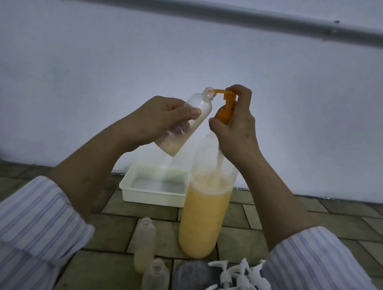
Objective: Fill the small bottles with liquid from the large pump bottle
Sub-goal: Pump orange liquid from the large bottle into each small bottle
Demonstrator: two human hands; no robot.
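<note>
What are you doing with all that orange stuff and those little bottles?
A person is filling a small clear plastic bottle from a tall bottle of orange liquid. The left hand holds the small bottle tilted, its mouth at the orange pump's spout. The right hand grips the pump. Only a little liquid sits in its bottom. Two more open small bottles stand on the tiled floor.

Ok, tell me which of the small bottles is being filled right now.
The small bottle gripped in the left hand, tilted with its open neck under the orange pump spout. The other two small bottles stand upright on the floor, untouched.
</note>
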